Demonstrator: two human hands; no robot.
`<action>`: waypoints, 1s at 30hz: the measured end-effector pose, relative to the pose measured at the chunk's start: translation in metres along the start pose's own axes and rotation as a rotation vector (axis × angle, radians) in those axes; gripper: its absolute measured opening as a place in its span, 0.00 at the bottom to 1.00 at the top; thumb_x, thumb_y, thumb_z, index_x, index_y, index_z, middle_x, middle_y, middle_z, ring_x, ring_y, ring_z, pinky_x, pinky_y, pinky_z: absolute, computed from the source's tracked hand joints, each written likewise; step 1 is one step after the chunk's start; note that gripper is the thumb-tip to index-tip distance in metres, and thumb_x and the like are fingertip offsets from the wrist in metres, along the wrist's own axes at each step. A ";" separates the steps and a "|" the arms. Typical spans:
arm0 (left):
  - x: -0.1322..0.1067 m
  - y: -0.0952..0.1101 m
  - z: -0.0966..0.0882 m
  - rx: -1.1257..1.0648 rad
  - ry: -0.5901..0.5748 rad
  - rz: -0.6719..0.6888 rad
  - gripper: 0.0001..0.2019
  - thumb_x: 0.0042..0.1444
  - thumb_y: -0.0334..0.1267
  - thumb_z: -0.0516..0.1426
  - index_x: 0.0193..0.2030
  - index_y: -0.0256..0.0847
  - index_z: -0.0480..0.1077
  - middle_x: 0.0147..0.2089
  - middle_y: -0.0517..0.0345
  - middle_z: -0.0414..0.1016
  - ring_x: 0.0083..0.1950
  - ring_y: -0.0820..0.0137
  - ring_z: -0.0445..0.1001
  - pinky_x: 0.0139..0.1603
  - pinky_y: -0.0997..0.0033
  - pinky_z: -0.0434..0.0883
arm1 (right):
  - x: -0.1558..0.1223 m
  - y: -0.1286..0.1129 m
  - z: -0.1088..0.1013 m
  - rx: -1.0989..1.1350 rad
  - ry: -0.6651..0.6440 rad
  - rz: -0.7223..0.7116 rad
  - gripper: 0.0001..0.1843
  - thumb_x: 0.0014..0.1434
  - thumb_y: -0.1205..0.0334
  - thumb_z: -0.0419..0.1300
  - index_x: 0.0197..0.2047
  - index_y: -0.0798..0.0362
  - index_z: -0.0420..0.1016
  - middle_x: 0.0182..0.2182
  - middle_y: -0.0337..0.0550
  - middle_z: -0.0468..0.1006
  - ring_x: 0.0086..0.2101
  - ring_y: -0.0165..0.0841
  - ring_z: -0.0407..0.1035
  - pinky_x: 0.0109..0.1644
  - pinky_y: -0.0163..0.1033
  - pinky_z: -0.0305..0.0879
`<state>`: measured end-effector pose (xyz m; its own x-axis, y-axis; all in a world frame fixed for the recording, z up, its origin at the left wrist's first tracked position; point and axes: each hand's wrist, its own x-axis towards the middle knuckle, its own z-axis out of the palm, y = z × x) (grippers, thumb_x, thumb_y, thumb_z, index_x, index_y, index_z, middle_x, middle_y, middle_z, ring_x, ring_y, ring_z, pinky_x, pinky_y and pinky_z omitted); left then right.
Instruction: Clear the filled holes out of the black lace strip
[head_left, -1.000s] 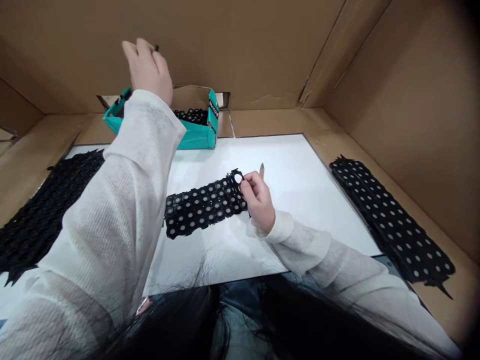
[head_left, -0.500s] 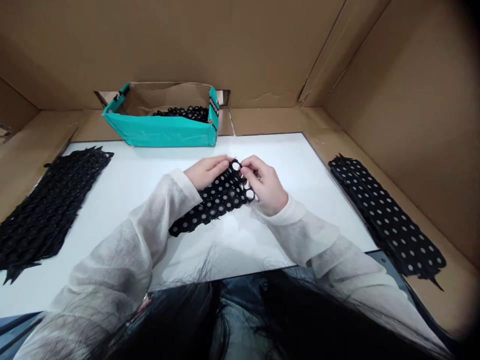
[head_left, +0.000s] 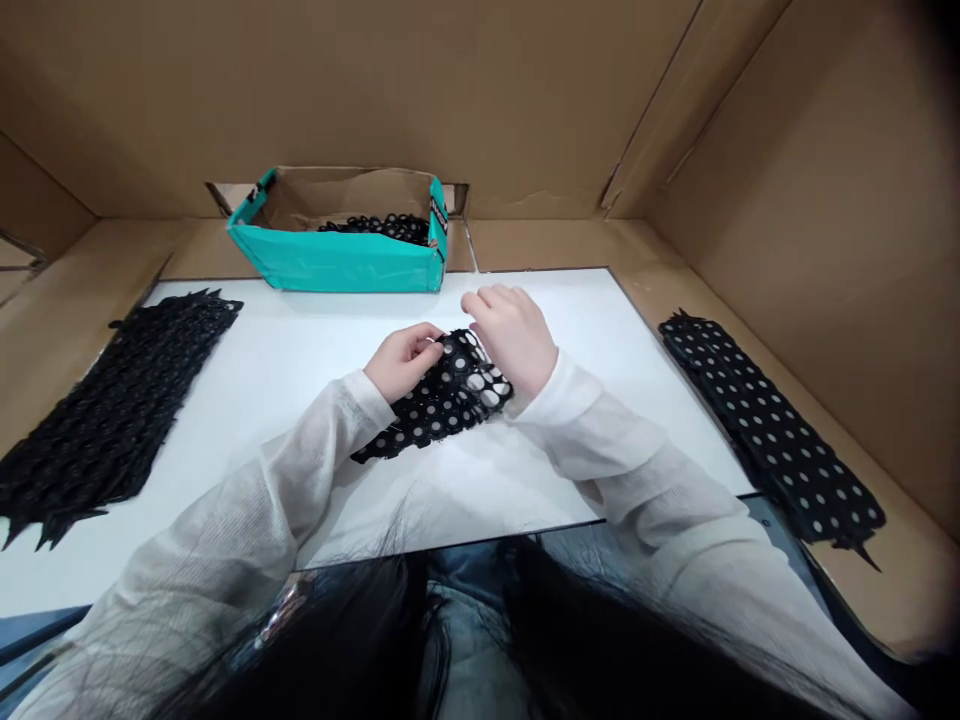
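A black sheet with rows of pale round dots (head_left: 431, 415) lies at a slant on the white board (head_left: 570, 480). Toward its right end the round holes look open, and white shows through them. My left hand (head_left: 405, 362) pinches the sheet's upper edge between thumb and fingers. Curled closed, my right hand (head_left: 516, 338) hovers over the upper right corner. Its fingertips point away from me, so whatever they hold, if anything, is hidden.
A teal-fronted cardboard box (head_left: 337, 262) with black ring-like pieces (head_left: 386, 228) stands at the back. Stacked black sheets (head_left: 120, 400) lie at left; more dotted sheets (head_left: 765, 420) lie at right. Cardboard walls (head_left: 525, 100) rise behind and at the sides.
My right hand has come off the rings at the sheet's right end, rising and turning inward with fingers curled. My left hand has shifted slightly down and now pinches the edge.
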<state>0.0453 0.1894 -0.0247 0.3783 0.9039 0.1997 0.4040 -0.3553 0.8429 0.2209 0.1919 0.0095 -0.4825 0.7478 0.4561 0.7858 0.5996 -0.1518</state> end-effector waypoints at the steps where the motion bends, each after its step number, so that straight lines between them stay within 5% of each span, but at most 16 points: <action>1: -0.001 -0.002 0.002 0.001 0.045 0.020 0.10 0.52 0.41 0.50 0.35 0.38 0.66 0.27 0.60 0.70 0.28 0.71 0.68 0.31 0.71 0.66 | -0.004 -0.004 0.001 0.000 -0.013 0.016 0.09 0.59 0.69 0.49 0.36 0.56 0.70 0.35 0.51 0.72 0.38 0.41 0.64 0.42 0.44 0.55; 7: -0.009 -0.006 0.008 -0.011 0.081 0.116 0.10 0.56 0.41 0.48 0.37 0.38 0.67 0.34 0.58 0.72 0.38 0.69 0.70 0.43 0.69 0.67 | -0.027 -0.007 0.008 0.437 -0.137 0.189 0.16 0.63 0.61 0.45 0.33 0.55 0.71 0.27 0.43 0.74 0.29 0.31 0.66 0.37 0.39 0.58; 14: -0.010 -0.019 0.015 0.055 0.029 0.193 0.13 0.58 0.47 0.48 0.40 0.39 0.61 0.35 0.57 0.68 0.36 0.70 0.68 0.39 0.69 0.67 | -0.032 -0.007 0.013 0.849 -0.191 0.231 0.11 0.51 0.63 0.59 0.40 0.56 0.68 0.34 0.43 0.74 0.32 0.29 0.67 0.35 0.37 0.64; 16: -0.010 -0.023 0.017 0.163 0.101 0.224 0.16 0.59 0.49 0.46 0.44 0.38 0.59 0.40 0.51 0.67 0.42 0.67 0.68 0.44 0.65 0.67 | -0.032 -0.004 0.015 0.912 -0.172 0.305 0.07 0.50 0.64 0.59 0.34 0.56 0.68 0.29 0.40 0.73 0.29 0.28 0.67 0.35 0.36 0.64; 19: -0.016 -0.019 0.017 0.317 0.401 0.365 0.25 0.55 0.58 0.45 0.47 0.37 0.57 0.47 0.41 0.64 0.51 0.59 0.64 0.50 0.55 0.64 | -0.031 0.002 0.018 1.126 -0.087 0.513 0.09 0.50 0.61 0.61 0.32 0.55 0.65 0.25 0.37 0.71 0.26 0.26 0.67 0.33 0.35 0.65; 21: -0.025 -0.011 0.018 0.395 0.530 0.454 0.26 0.50 0.63 0.47 0.40 0.40 0.60 0.40 0.44 0.68 0.45 0.58 0.67 0.46 0.55 0.65 | -0.031 0.005 0.020 1.282 0.014 0.640 0.12 0.49 0.58 0.62 0.33 0.54 0.64 0.25 0.37 0.72 0.25 0.27 0.68 0.33 0.36 0.67; 22: -0.030 -0.005 0.019 0.425 0.496 0.464 0.23 0.50 0.63 0.48 0.34 0.42 0.61 0.32 0.49 0.68 0.38 0.61 0.68 0.41 0.57 0.66 | -0.031 0.005 0.021 1.338 0.075 0.668 0.14 0.49 0.57 0.62 0.35 0.54 0.64 0.26 0.37 0.73 0.26 0.27 0.69 0.35 0.36 0.68; 24: -0.042 0.007 0.025 0.426 0.198 0.405 0.20 0.55 0.57 0.47 0.23 0.43 0.59 0.19 0.58 0.62 0.24 0.69 0.64 0.28 0.66 0.63 | -0.031 0.003 0.024 1.385 0.212 0.657 0.17 0.50 0.55 0.62 0.40 0.51 0.64 0.28 0.36 0.73 0.28 0.27 0.71 0.39 0.38 0.70; 27: -0.052 0.021 0.038 0.136 -0.141 0.185 0.22 0.60 0.53 0.43 0.33 0.39 0.68 0.23 0.58 0.70 0.23 0.73 0.68 0.26 0.72 0.64 | -0.032 -0.007 0.028 1.302 0.389 0.587 0.18 0.54 0.52 0.58 0.46 0.48 0.64 0.33 0.38 0.74 0.33 0.28 0.72 0.43 0.40 0.71; 30: -0.049 0.022 0.044 -0.151 -0.082 0.130 0.25 0.58 0.56 0.45 0.46 0.37 0.67 0.38 0.50 0.75 0.33 0.68 0.74 0.33 0.70 0.69 | -0.035 -0.022 0.028 1.198 0.417 0.543 0.17 0.55 0.52 0.57 0.46 0.49 0.68 0.42 0.43 0.75 0.37 0.31 0.72 0.45 0.41 0.71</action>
<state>0.0725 0.1264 -0.0384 0.4880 0.8282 0.2756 0.2202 -0.4223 0.8793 0.2095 0.1606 -0.0274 0.0923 0.9519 0.2923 -0.0761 0.2994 -0.9511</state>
